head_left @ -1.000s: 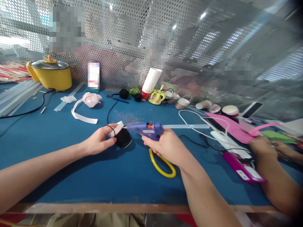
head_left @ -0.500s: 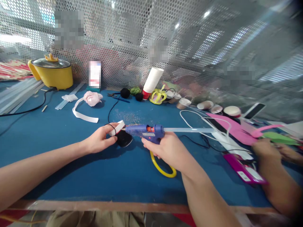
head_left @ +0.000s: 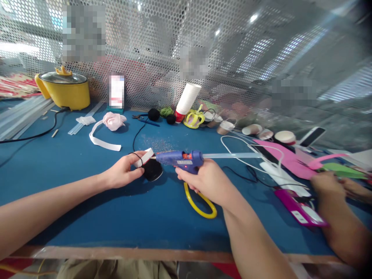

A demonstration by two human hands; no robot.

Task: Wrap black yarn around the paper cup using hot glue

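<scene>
My left hand (head_left: 128, 170) pinches a white paper strip (head_left: 144, 157) joined to a small black round piece (head_left: 152, 171), which appears wrapped in yarn. A strand of black yarn (head_left: 135, 139) runs from it towards a black yarn ball (head_left: 154, 114). With its fingers wrapped round the handle, my right hand (head_left: 207, 180) holds a blue hot glue gun (head_left: 180, 159). The gun's nozzle points left, at or very near the strip's right end; contact is unclear. A clear glue stick (head_left: 232, 155) sticks out of its back. Yellow-handled scissors (head_left: 200, 209) lie partly hidden beneath my right hand.
A yellow electric pot (head_left: 68, 91), a phone (head_left: 116, 93), pink ribbon (head_left: 114, 121) and stacked paper cups (head_left: 188, 99) stand along the mesh. At right are a purple power strip (head_left: 300, 209), pink sheets (head_left: 293, 159) and another person's hand (head_left: 327, 184).
My right hand and the glue gun have shifted slightly right and up, and the nozzle has drawn back a little. My left hand stays nearly still.
</scene>
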